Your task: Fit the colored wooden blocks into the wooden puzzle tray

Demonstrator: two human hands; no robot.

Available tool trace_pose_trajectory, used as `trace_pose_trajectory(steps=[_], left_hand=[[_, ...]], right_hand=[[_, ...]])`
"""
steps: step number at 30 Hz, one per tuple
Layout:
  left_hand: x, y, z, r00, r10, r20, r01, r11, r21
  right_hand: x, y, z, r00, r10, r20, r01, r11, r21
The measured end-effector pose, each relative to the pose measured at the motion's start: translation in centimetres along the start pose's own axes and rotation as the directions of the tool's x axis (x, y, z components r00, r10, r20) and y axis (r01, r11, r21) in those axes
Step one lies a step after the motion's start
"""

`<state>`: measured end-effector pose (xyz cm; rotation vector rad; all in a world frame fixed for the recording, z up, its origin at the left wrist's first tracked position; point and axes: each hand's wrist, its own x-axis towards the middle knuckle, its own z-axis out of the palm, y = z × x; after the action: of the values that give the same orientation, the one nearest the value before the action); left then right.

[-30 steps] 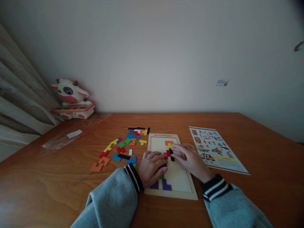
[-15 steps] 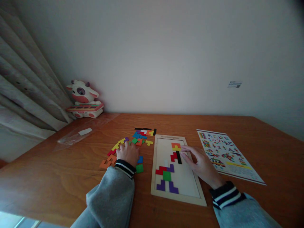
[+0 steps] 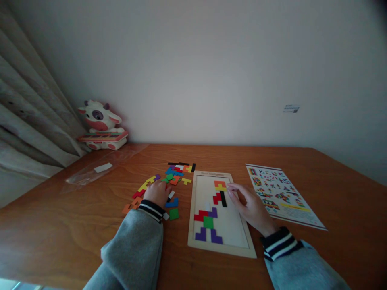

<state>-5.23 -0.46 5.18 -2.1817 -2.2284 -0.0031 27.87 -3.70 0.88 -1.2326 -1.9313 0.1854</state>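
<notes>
My left hand (image 3: 156, 194) is palm down over the loose puzzle pieces on the left. Its fingertips are hidden, so whether it holds one cannot be made out. A white piece (image 3: 171, 195) lies beside its thumb side, near a blue piece (image 3: 172, 202) and a green square (image 3: 174, 214). At the right edge of the wooden puzzle board (image 3: 222, 253), my right hand (image 3: 249, 205) has thumb and fingers slightly apart, with no piece seen between them. The tips are close to an orange piece (image 3: 219, 183) and a yellow piece (image 3: 221, 188). Black, red, purple and green pieces also lie in the board.
A printed pattern sheet (image 3: 286, 193) lies right of the board. More pieces (image 3: 178, 169) are heaped behind my left hand. At the back left are a clear plastic bag (image 3: 87, 171) and a cow-shaped toy keyboard (image 3: 102, 127) beside a curtain (image 3: 33, 108).
The view has shifted slightly, moving everything a little left. My left hand has drawn slightly left among the pieces, uncovering the white piece. An orange piece beyond it has turned. My right hand stays by the board.
</notes>
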Motion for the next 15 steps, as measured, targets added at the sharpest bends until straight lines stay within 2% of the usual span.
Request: trace_pose_trajectory(steps=[6,15], left_hand=[[0.3,-0.1,-0.1,1.0,0.004,0.014,-0.004,1.0,0.012],[0.5,-0.6,0.8,0.997,0.038,-0.07,-0.04,0.999,-0.032]], right_hand=[[0.1,-0.3,0.0,1.0,0.006,0.008,-0.006,1.0,0.008],[0.2,-0.5,-0.1,1.0,0.01,0.015,-0.011,1.0,0.028]])
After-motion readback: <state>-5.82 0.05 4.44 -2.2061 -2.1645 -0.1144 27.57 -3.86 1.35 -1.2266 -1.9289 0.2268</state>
